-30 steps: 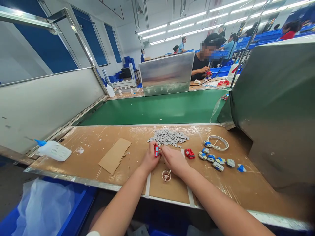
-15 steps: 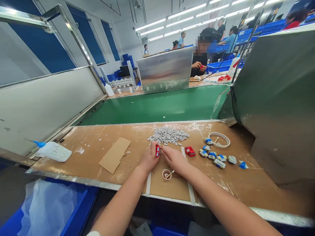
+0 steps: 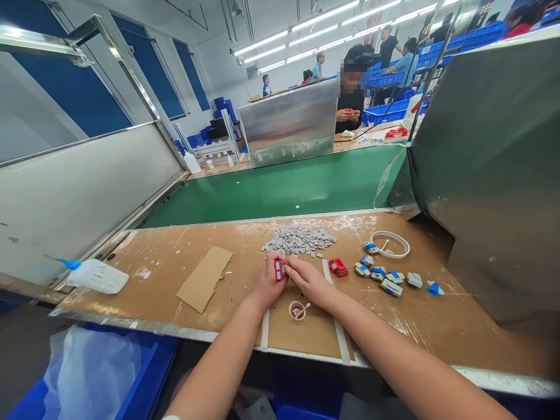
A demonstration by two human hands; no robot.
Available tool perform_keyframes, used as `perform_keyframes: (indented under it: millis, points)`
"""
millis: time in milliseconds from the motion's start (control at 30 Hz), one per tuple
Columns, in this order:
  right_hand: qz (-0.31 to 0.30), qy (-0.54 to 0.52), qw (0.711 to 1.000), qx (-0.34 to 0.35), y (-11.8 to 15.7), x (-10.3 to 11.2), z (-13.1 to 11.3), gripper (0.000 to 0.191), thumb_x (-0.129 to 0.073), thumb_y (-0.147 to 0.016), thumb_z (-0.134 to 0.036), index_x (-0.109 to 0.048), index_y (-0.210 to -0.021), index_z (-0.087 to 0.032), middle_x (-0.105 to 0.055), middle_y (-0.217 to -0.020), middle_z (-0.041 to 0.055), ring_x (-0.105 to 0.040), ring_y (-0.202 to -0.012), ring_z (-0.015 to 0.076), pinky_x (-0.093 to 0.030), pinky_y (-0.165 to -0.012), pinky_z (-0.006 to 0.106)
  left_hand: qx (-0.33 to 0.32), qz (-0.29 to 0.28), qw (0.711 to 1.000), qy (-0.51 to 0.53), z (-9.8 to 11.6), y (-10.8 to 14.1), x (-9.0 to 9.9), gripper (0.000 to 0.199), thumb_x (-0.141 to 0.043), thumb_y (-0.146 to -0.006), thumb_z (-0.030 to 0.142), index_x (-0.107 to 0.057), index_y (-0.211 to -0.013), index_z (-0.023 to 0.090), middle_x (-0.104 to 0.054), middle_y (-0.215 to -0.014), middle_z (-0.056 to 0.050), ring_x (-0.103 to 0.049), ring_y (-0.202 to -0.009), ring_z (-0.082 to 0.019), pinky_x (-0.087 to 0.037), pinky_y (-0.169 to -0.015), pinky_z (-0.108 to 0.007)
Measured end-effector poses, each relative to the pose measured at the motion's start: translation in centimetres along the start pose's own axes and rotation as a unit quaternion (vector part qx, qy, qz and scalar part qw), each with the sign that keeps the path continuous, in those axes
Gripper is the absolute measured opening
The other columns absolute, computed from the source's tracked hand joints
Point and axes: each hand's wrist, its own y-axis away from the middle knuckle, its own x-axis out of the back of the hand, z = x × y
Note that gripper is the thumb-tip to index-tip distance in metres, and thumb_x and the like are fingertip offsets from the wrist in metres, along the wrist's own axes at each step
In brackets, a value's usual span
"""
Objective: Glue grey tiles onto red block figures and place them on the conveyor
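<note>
My left hand is closed around a small red toy car body with pale blue-grey patches on its face. From the other side, my right hand meets it with pinched fingers; whatever lies between those fingertips is too small to make out. Just beyond both hands spreads a heap of small grey flat pieces. Another red car body lies to the right of my right hand. Below my hands stands a small white cup holding reddish-brown matter and a thin white stick.
Several grey, blue and yellow blocks lie at the right near a white tape ring. A cardboard piece and a squeeze bottle are at the left. Beyond the table runs a green belt; a co-worker sits across it.
The red car body has turned slightly in my left hand, showing more of its patched face. My right fingertips have come closer against it. The camera view has shifted a little.
</note>
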Motion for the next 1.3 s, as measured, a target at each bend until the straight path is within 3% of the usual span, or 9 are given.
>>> perform_keyframes:
  millis: [100,200,367,567,700,933,1100,1200,1300]
  points:
    - [-0.013,-0.033,0.999,0.004,-0.5,0.1,-0.2,0.039,-0.037,-0.106,-0.053,-0.044,-0.081,-0.023,-0.055,-0.081,0.0004,-0.049,-0.076,0.0176,-0.041,-0.072,0.030,0.031,-0.010,0.993,0.111,0.5,-0.3,0.3,0.037,-0.068,-0.080,0.025,-0.044,-0.109,0.024,-0.054,-0.095,-0.001,-0.050,-0.077,-0.015,-0.042,-0.073,-0.030]
    - [-0.023,-0.024,0.999,0.008,-0.5,1.8,-0.8,0.047,-0.032,-0.108,-0.057,-0.051,-0.081,-0.023,-0.058,-0.080,0.0012,-0.052,-0.076,0.0182,-0.040,-0.072,0.030,0.110,-0.056,0.947,0.296,1.0,-1.0,0.9,0.038,-0.063,-0.078,0.042,-0.042,-0.103,0.025,-0.048,-0.084,0.001,-0.041,-0.067,-0.013,-0.035,-0.060,-0.027]
    - [-0.111,0.161,0.981,-0.012,2.5,5.7,-2.3,0.056,-0.043,-0.105,-0.059,-0.053,-0.065,-0.021,-0.058,-0.064,0.0028,-0.047,-0.062,0.0167,-0.029,-0.064,0.032,0.171,-0.040,0.880,0.440,1.6,-2.0,1.8,0.037,-0.057,-0.080,0.053,-0.042,-0.099,0.025,-0.044,-0.079,0.002,-0.026,-0.057,-0.010,-0.023,-0.051,-0.024]
    - [-0.236,0.260,0.936,0.012,5.4,5.1,-3.5,0.042,-0.045,-0.108,-0.042,-0.065,-0.080,-0.018,-0.070,-0.077,0.0053,-0.056,-0.068,0.0156,-0.027,-0.064,0.030,0.173,-0.010,0.832,0.528,1.5,-2.2,1.6,0.054,-0.083,-0.082,0.047,-0.057,-0.122,0.023,-0.059,-0.101,-0.003,-0.043,-0.064,-0.008,-0.030,-0.051,-0.020]
    - [-0.235,0.330,0.912,0.059,4.7,3.9,-3.8,0.042,-0.039,-0.112,-0.038,-0.066,-0.088,-0.018,-0.072,-0.087,0.0070,-0.061,-0.078,0.0173,-0.030,-0.069,0.030,0.177,-0.045,0.833,0.523,1.1,-2.0,1.3,0.061,-0.085,-0.083,0.043,-0.056,-0.133,0.024,-0.063,-0.103,-0.004,-0.057,-0.076,-0.012,-0.042,-0.060,-0.023]
    - [-0.271,0.369,0.887,0.056,3.7,3.6,-4.6,0.034,-0.047,-0.104,-0.029,-0.066,-0.079,-0.017,-0.073,-0.081,0.0080,-0.053,-0.065,0.0149,-0.021,-0.064,0.033,0.127,-0.058,0.923,0.358,-0.1,-1.4,0.5,0.062,-0.091,-0.073,0.028,-0.054,-0.122,0.021,-0.068,-0.109,-0.004,-0.063,-0.091,-0.015,-0.048,-0.087,-0.028]
    - [-0.205,0.215,0.955,-0.012,4.0,3.1,-2.4,0.032,-0.048,-0.092,-0.026,-0.047,-0.061,-0.019,-0.049,-0.057,-0.0007,-0.038,-0.057,0.0126,-0.022,-0.061,0.030,0.075,-0.102,0.953,0.275,-0.1,-1.3,0.7,0.056,-0.092,-0.073,0.036,-0.064,-0.119,0.020,-0.067,-0.120,-0.007,-0.065,-0.096,-0.017,-0.051,-0.089,-0.031]
    - [-0.086,0.086,0.992,-0.043,4.0,2.9,-0.5,0.038,-0.045,-0.091,-0.034,-0.031,-0.058,-0.021,-0.033,-0.054,-0.0034,-0.033,-0.055,0.0118,-0.024,-0.057,0.028,0.074,-0.120,0.958,0.249,0.0,-1.3,0.9,0.059,-0.095,-0.068,0.037,-0.070,-0.118,0.019,-0.068,-0.114,-0.006,-0.065,-0.089,-0.016,-0.052,-0.084,-0.029]
    - [0.063,0.003,0.996,-0.057,3.8,3.2,0.6,0.042,-0.044,-0.093,-0.043,-0.030,-0.059,-0.023,-0.031,-0.055,-0.0037,-0.032,-0.055,0.0121,-0.026,-0.056,0.028,0.112,-0.147,0.948,0.260,0.0,-1.2,0.9,0.067,-0.098,-0.064,0.036,-0.069,-0.121,0.019,-0.070,-0.099,-0.003,-0.066,-0.087,-0.017,-0.053,-0.087,-0.031]
